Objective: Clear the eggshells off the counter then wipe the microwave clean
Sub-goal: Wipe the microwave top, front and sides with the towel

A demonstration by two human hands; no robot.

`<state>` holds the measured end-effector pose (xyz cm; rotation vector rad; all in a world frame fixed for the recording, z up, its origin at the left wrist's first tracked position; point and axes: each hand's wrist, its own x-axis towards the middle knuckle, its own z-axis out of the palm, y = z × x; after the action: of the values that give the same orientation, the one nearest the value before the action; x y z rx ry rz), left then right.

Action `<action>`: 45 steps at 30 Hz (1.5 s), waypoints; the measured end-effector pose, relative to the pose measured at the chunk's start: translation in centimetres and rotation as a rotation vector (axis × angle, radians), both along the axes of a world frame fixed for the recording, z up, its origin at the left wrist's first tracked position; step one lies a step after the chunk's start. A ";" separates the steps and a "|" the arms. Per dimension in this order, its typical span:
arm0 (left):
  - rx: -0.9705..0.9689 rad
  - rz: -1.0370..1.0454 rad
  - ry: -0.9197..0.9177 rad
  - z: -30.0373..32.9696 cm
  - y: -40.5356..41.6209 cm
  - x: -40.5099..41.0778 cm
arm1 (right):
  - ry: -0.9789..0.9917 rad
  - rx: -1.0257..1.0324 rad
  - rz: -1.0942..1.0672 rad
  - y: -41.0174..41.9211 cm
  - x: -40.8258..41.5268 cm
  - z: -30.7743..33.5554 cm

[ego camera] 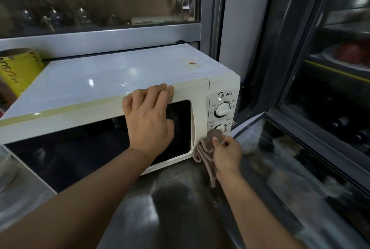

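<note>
Two risks: right hand (227, 152) pinching the brownish cloth (206, 148) may turn the white microwave's (120, 72) lower dial (221, 128); left hand (149, 116), fingers pressed together, steadies it.

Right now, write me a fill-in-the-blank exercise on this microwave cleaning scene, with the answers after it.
1. The right hand presses a brownish ____ against the control panel, at the lower dial.
2. The left hand rests on the top front edge of the ____.
3. An orange stain sits on the microwave's ____ surface.
4. The can left of the microwave is ____ in colour.

Answers: cloth; microwave; top; yellow
</note>
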<state>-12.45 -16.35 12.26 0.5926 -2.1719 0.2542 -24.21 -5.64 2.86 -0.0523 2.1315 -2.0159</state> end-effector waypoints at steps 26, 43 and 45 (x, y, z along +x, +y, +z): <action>-0.070 -0.013 0.053 -0.4 -0.8 -0.4 | -0.024 -0.013 -0.266 -1.8 -1.3 -6.6; 0.012 0.008 -0.074 0.3 -0.2 0.2 | -0.251 -0.206 -0.057 -4.6 5.4 -5.5; 0.016 0.024 -0.102 0.3 0.1 0.3 | -0.246 -0.190 -0.026 -4.1 5.4 -5.3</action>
<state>-12.11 -16.29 12.57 0.6270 -2.2681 0.2863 -18.78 -9.78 -2.48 0.1856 1.7984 -2.1101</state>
